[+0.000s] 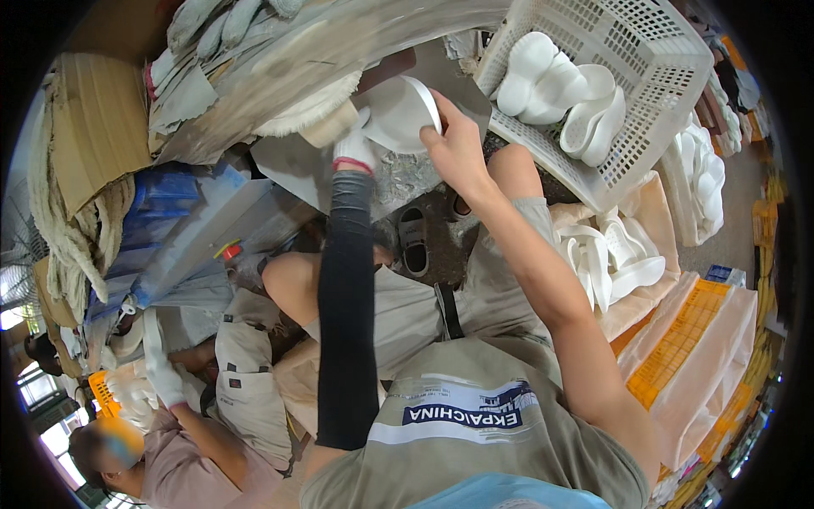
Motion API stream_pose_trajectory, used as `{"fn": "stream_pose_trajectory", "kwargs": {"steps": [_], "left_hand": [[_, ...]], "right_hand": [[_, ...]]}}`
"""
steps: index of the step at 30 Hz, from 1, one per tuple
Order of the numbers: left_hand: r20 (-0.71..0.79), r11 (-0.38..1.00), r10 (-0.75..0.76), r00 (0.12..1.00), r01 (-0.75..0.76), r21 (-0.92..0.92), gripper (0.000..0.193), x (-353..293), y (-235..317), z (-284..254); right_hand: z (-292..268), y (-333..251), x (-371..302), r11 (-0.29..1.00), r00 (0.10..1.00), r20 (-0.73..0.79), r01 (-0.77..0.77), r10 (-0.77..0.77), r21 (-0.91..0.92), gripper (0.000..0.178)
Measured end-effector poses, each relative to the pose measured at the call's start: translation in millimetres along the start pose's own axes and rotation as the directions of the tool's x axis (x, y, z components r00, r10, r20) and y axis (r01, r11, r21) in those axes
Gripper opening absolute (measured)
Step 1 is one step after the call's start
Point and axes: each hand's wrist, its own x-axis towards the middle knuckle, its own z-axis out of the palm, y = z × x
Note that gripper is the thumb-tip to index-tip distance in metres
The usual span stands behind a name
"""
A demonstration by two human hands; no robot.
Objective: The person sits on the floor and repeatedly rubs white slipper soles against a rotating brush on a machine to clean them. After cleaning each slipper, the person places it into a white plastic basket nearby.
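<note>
A smooth white shoe sole (397, 114), tilted and curved, is held up in front of me between both hands. My right hand (458, 146), bare, is closed on its right edge, thumb on the near side. On the sole's left edge is my left hand (353, 148), in a white glove with a red cuff. Its fingers are closed on the sole and partly hidden behind it. Close to the left hand is a cream, fuzzy-edged wheel (307, 114) with a tan hub. Whether the sole touches the wheel, I cannot tell.
A white perforated crate (606, 182) at the upper right holds several white soles (543, 78). More white soles (610, 254) lie in a peach-lined container right of my knee. At the lower left sits another person (195, 450) with a gloved hand. Cardboard (97, 119) stands at the left.
</note>
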Motion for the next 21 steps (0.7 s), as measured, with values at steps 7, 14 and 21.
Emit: {"fn": "stream_pose_trajectory", "kwargs": {"steps": [7,14,21], "left_hand": [[0.103,0.206,0.053,0.993,-0.112,0.972,0.044,-53.4,37.1,-41.6],[0.059,0.684,0.193,0.979,-0.178,0.708,0.038,-83.6,59.7,37.3],[-0.035,0.965,0.206,0.978,-0.196,0.176,0.029,-114.2,1.6,70.0]], "right_hand": [[27.5,30.6,41.5,0.994,0.999,0.0,-0.036,0.036,-0.104,0.046],[35.5,25.2,21.7,0.978,0.981,0.191,0.055,-0.016,-0.202,0.044],[-55.7,-6.7,-97.8,0.604,0.806,0.459,0.588,-0.375,-0.538,0.066]]}}
